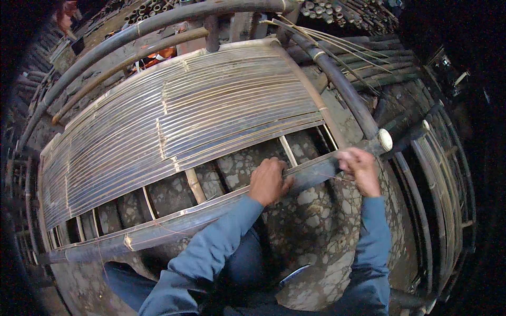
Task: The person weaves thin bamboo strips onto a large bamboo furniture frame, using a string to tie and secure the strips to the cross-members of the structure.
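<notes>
Floor: patchy, grey and brown, running beneath everything. Over it a large bamboo frame, its dark curved rail along the far side, and a second slatted piece off to the right. Within the frame lies the slatted panel, strips running left to right; a gap separates its near edge from the front pole, with pale crossbars showing in it.

Front pole: nearest the person, directly ahead of the body. Long axis slants from lower left to upper right, ending in a pale cut end. Both hands are at its right half — the right hand much nearer that end, the left closer to mid-length.

Left hand: back upward, laid over the pole, fingers bent, thumb apart; cannot tell if anything is pinched beneath. Right hand: fingers curled in at the pole, blurred; cannot tell what they pinch, if anything.

Shiny curved strip, perhaps a blade, low in view beside the knee. Smallest — a thin reddish cord, faint, crossing the pole just beside the right hand.
</notes>
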`<state>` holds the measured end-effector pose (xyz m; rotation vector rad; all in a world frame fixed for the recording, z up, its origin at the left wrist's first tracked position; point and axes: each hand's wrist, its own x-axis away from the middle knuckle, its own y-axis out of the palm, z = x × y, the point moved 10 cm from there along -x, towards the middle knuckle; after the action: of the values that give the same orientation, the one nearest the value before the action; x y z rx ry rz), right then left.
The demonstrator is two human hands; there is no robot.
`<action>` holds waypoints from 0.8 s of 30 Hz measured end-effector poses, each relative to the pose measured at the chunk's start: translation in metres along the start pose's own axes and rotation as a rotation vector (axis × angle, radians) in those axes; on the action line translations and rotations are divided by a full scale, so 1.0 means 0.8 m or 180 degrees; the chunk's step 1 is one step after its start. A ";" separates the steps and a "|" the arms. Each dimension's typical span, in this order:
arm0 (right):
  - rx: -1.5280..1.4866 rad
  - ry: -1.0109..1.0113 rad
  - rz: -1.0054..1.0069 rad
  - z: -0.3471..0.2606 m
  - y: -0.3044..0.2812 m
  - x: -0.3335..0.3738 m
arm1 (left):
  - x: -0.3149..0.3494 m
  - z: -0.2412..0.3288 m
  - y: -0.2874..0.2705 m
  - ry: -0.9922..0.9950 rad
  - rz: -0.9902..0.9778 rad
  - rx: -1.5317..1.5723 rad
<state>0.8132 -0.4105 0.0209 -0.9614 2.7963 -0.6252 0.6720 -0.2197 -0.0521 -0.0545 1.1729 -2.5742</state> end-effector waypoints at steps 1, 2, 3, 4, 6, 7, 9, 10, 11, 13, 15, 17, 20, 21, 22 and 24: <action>0.0496 -0.0483 -0.0290 -0.017 0.035 -0.018 | -0.016 -0.009 0.009 -0.0365 -0.0257 0.0207; 0.0685 -0.0521 -0.0644 -0.006 0.067 -0.040 | -0.033 -0.015 0.019 -0.0728 -0.0512 0.0405; 0.0861 -0.0546 -0.1013 0.011 0.097 -0.059 | -0.038 -0.023 0.034 -0.1112 -0.0776 0.0600; 0.1332 -0.0726 -0.0913 0.020 0.109 -0.081 | -0.044 -0.033 0.038 -0.1310 -0.0635 0.0691; 0.2265 -0.1059 -0.0678 0.031 0.126 -0.113 | -0.053 -0.059 0.051 -0.1695 -0.0371 0.0871; 0.2581 -0.0892 -0.0788 0.048 0.130 -0.126 | -0.055 -0.065 0.057 -0.1791 -0.0369 0.0861; 0.3200 -0.0584 -0.1043 0.064 0.144 -0.141 | -0.055 -0.078 0.058 -0.2018 -0.0334 0.0838; 0.3321 -0.0714 -0.0897 0.059 0.144 -0.139 | -0.056 -0.078 0.059 -0.1984 -0.0311 0.0844; 0.3171 -0.0633 -0.1229 0.054 0.160 -0.140 | -0.056 -0.087 0.060 -0.1968 -0.0252 0.0852; 0.2887 -0.0410 -0.1890 0.055 0.182 -0.133 | -0.051 -0.097 0.070 -0.1964 -0.0242 0.0864; 0.2977 -0.0566 -0.1620 0.077 0.176 -0.132 | -0.060 -0.089 0.076 -0.1888 -0.0309 0.0851; 0.2863 -0.0449 -0.1899 0.102 0.184 -0.129 | -0.065 -0.077 0.083 -0.1791 -0.0615 0.0738; 0.2235 -0.0658 -0.1960 0.096 0.192 -0.126 | -0.067 -0.083 0.079 -0.1941 -0.0757 0.0644; 0.1997 -0.0713 -0.1939 0.098 0.188 -0.126 | -0.067 -0.083 0.082 -0.2007 -0.0767 0.0636; 0.1927 -0.0766 -0.1942 0.106 0.185 -0.127 | -0.069 -0.081 0.077 -0.2019 -0.0529 0.0571; 0.1753 -0.0902 -0.1942 0.105 0.189 -0.129 | -0.073 -0.085 0.070 -0.2044 -0.0033 0.0401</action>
<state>0.8304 -0.2682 -0.1207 -1.5989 1.8977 -1.1370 0.7310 -0.1874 -0.1330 -0.7909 0.7615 -2.3443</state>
